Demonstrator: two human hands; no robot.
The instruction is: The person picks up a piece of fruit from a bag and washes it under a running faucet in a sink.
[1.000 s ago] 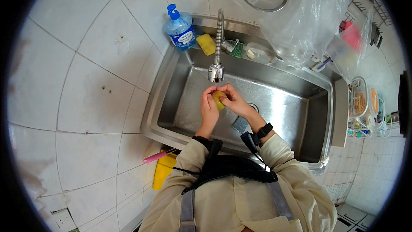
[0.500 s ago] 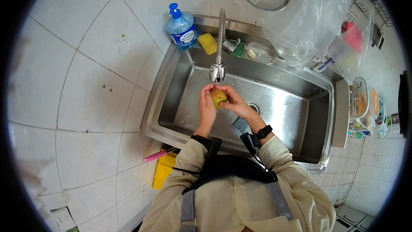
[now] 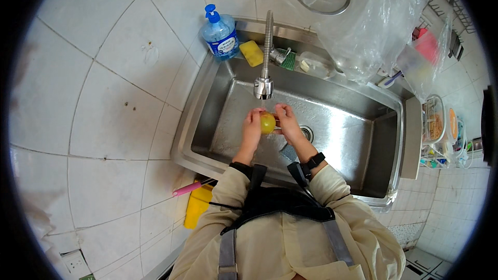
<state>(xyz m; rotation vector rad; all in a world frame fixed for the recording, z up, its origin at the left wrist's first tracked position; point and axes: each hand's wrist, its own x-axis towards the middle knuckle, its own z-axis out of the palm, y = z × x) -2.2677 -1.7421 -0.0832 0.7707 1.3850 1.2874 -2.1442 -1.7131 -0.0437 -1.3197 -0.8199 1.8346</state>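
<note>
Beneath the tap (image 3: 263, 88): round yellow-green fruit (image 3: 268, 123), over the sink (image 3: 342, 124), near a thin trickle (image 3: 263, 105).
Fruit: probably firm, fairly light, slippery when wet; best cupped round its sides.
Left hand (image 3: 251, 129): curled, gripping the fruit's left side.
Right hand (image 3: 289, 124): partly spread, beside the fruit's right; contact unclear from where I stand.

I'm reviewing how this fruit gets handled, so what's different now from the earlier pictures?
The right hand has opened and drawn slightly rightward; whether it still touches the fruit is unclear. The fruit has turned, its brownish spot no longer showing. The left hand stays on it. The faucet and soap bottle stayed put.
</note>
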